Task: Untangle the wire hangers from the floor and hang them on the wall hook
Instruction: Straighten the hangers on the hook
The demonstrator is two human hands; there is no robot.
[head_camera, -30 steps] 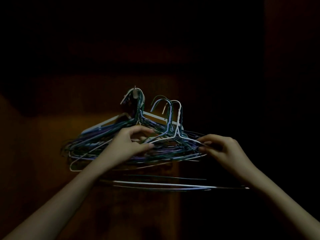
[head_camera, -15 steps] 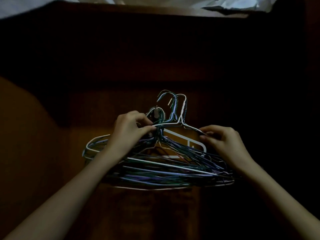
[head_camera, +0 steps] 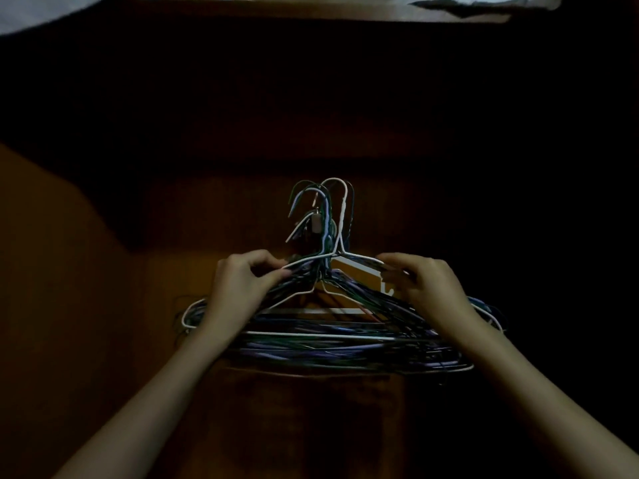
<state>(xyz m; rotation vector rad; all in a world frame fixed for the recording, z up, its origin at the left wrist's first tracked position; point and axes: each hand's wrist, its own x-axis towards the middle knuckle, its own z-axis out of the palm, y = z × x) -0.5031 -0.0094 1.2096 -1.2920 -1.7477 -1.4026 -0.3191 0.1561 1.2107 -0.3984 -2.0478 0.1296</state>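
A thick bundle of wire hangers [head_camera: 328, 344], white, blue, green and purple, hangs against a dark wooden surface. A small metal wall hook [head_camera: 315, 223] shows among the lower hanger necks. Several hanger hooks [head_camera: 326, 198] stand above that hook, raised. My left hand [head_camera: 242, 281] pinches the left shoulder of a white hanger [head_camera: 345, 216] and nearby wires. My right hand [head_camera: 425, 281] grips the right shoulder of the same group. The scene is very dim.
The brown wooden wall or door [head_camera: 103, 305] fills the view behind the hangers, with a deep shadow across its upper part. A pale strip of ceiling or cloth [head_camera: 484, 1] shows along the top edge.
Both hands have raised a group of hangers, so their hooks now stand above the wall hook. The bundle has shifted to the right and my hands sit closer to the necks.
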